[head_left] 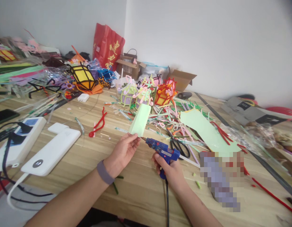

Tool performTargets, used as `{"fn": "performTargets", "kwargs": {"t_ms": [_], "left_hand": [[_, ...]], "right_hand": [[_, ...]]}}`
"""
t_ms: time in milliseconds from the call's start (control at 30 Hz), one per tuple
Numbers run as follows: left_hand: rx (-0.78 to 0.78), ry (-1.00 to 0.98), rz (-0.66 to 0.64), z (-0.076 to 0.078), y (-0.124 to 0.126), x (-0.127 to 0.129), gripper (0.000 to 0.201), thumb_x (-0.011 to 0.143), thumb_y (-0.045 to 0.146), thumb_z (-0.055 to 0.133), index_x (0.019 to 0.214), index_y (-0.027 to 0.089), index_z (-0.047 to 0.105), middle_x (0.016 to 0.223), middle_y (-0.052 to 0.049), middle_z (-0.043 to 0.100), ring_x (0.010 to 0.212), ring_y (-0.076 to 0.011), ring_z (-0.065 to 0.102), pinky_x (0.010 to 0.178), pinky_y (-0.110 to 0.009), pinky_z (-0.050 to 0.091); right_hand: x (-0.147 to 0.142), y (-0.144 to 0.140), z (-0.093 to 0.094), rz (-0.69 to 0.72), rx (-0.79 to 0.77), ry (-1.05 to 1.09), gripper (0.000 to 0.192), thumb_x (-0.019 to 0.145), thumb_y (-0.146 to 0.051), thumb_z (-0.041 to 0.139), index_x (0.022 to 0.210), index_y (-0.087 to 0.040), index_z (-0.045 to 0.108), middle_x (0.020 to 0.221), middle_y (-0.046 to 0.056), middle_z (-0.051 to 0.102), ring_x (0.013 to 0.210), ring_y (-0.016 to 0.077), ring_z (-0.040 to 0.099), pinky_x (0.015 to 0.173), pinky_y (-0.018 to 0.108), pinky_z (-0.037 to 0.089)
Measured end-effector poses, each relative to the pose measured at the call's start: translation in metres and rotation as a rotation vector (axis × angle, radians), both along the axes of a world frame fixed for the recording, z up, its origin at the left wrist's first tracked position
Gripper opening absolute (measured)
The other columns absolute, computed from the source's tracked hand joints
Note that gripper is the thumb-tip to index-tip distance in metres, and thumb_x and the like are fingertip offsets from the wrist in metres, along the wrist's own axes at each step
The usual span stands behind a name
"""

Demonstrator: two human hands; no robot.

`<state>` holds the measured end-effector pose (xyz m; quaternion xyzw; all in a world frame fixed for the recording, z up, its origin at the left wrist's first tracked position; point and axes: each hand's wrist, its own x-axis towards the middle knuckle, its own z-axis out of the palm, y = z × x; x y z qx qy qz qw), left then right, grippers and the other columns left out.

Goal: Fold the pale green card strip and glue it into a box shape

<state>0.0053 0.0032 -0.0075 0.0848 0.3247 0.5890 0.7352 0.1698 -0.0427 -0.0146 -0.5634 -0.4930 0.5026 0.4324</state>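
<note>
My left hand (123,150) pinches the lower end of a folded pale green paper piece (140,119), held upright over the wooden table (84,148). My right hand (171,168) grips a blue hot glue gun (162,151) whose nozzle points left toward the bottom edge of the green paper. A black cord runs from the gun's handle toward me. A grey band sits on my left wrist.
Black scissors (180,146) and a flat green sheet (208,132) lie right of the gun. Pipe-cleaner lanterns (146,93) and loose pipe cleaners crowd the back. A white power bank (51,149), power strip (19,138) and cables lie at left. A red bag (107,47) leans on the wall.
</note>
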Motion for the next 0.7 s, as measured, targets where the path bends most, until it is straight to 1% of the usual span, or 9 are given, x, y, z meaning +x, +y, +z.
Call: {"fn": "performTargets", "kwargs": {"t_ms": [100, 300, 467, 700], "left_hand": [[0.004, -0.007, 0.0, -0.0014, 0.0001, 0.0001, 0.014, 0.074, 0.002, 0.068, 0.07, 0.013, 0.061, 0.067, -0.001, 0.065, 0.061, -0.0092, 0.064, 0.058, -0.017, 0.052], [0.004, -0.007, 0.002, -0.0016, -0.0002, 0.0001, 0.013, 0.078, 0.001, 0.063, 0.07, 0.012, 0.062, 0.066, -0.002, 0.065, 0.06, -0.0093, 0.064, 0.058, -0.017, 0.051], [0.01, -0.005, 0.003, -0.0014, -0.0004, 0.0005, 0.013, 0.075, 0.003, 0.066, 0.07, 0.013, 0.061, 0.065, -0.001, 0.065, 0.06, -0.0089, 0.063, 0.058, -0.017, 0.051], [0.014, 0.011, -0.004, -0.0024, 0.0001, 0.0004, 0.013, 0.074, 0.004, 0.069, 0.07, 0.013, 0.06, 0.065, -0.001, 0.064, 0.061, -0.0088, 0.063, 0.058, -0.017, 0.05]], "right_hand": [[-0.0006, -0.0003, 0.0013, -0.012, 0.005, -0.014, 0.051, 0.063, -0.067, 0.069, 0.066, -0.017, 0.059, 0.05, -0.003, 0.052, 0.039, 0.0084, 0.046, 0.04, 0.022, 0.037], [-0.0007, -0.0005, 0.0013, -0.022, -0.011, -0.03, 0.051, 0.062, -0.068, 0.069, 0.065, -0.017, 0.059, 0.048, -0.004, 0.049, 0.039, 0.0082, 0.044, 0.04, 0.022, 0.035], [-0.001, -0.0007, 0.0009, -0.024, -0.006, -0.045, 0.051, 0.063, -0.068, 0.068, 0.066, -0.017, 0.059, 0.046, -0.004, 0.049, 0.039, 0.0087, 0.044, 0.041, 0.022, 0.035], [-0.0016, -0.0011, 0.0036, -0.052, -0.011, -0.04, 0.055, 0.057, -0.071, 0.07, 0.064, -0.018, 0.058, 0.049, -0.002, 0.052, 0.04, 0.0091, 0.045, 0.04, 0.023, 0.036]]}}
